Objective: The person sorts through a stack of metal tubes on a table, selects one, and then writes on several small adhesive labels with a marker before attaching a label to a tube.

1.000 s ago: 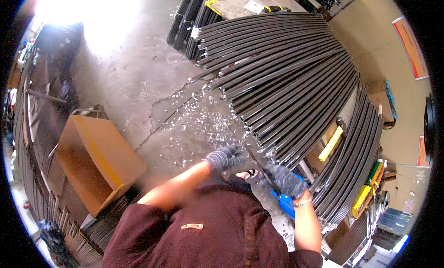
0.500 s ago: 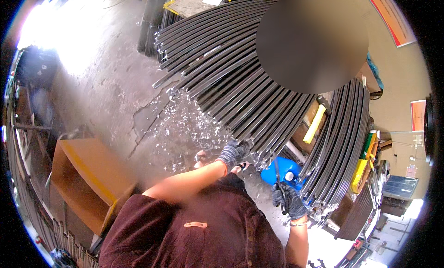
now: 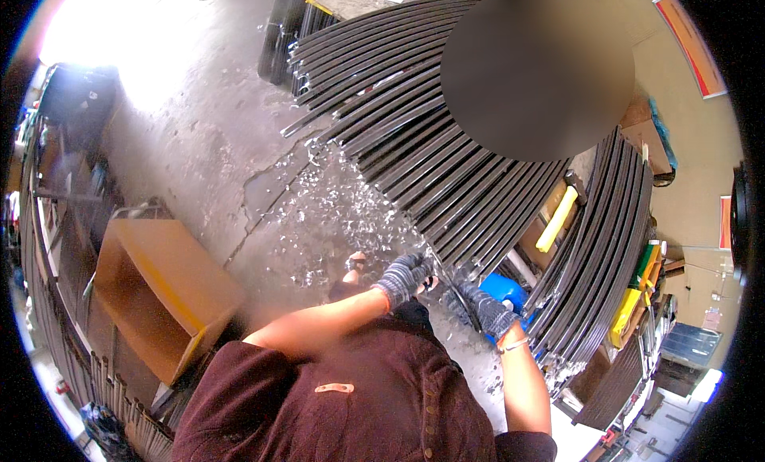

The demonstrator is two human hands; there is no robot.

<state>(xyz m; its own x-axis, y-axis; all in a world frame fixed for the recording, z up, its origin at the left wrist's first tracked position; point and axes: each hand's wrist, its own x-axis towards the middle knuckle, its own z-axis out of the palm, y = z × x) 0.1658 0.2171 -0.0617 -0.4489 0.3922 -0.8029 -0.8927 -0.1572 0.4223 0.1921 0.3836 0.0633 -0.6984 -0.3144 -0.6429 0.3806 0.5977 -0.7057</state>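
Many long black bars lie side by side in a fanned-out row, their near ends toward me. My left hand, in a grey knitted glove, is closed at the near end of one bar; its fingertips are partly hidden. My right hand, gloved alike, is closed around a slim, dark, long tool whose kind I cannot make out. The tool's far end lies close to the bar ends beside my left hand. A blue plastic container is partly covered by my right hand.
Pale shavings litter the floor below the bar ends. An open cardboard box stands at the left. A second row of black bars lies at the right, with a yellow tube-like piece between the rows.
My right hand has moved left and up with the tool, toward my left hand and the bar ends. The whole view has shifted slightly.
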